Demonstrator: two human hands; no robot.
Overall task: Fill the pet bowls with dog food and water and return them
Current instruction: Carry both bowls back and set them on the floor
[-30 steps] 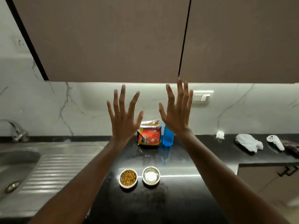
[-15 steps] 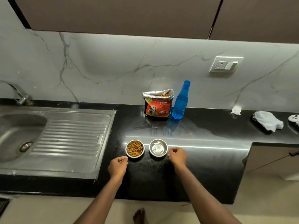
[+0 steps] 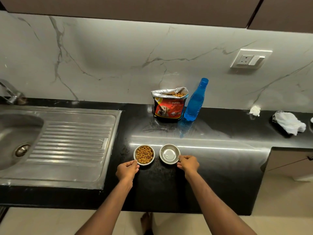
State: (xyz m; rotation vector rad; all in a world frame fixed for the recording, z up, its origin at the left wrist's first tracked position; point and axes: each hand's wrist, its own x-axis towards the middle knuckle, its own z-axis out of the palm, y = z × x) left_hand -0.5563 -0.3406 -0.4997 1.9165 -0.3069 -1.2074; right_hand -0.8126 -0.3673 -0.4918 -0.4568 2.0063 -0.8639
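Two small steel bowls stand side by side on the black counter (image 3: pixel 220 167). The left bowl (image 3: pixel 144 154) is full of brown kibble; my left hand (image 3: pixel 127 170) pinches its near left rim. Clear water fills the right bowl (image 3: pixel 169 153), and my right hand (image 3: pixel 188 164) pinches its near right rim. Behind them by the wall stands an open red dog food bag (image 3: pixel 169 107) with kibble showing at the top. A blue water bottle (image 3: pixel 195 101) stands upright just right of the bag.
A steel sink (image 3: pixel 20 133) with a ribbed drainboard (image 3: pixel 71 146) fills the left side, a tap (image 3: pixel 10 94) behind it. A crumpled tissue (image 3: pixel 254 110) and a white cloth (image 3: pixel 289 122) lie at the far right. Cabinets hang overhead. The counter edge is near my body.
My hands came down from in front of the cabinets to the counter, then moved forward from just short of the bowls and took hold of their rims. The view tilted down.
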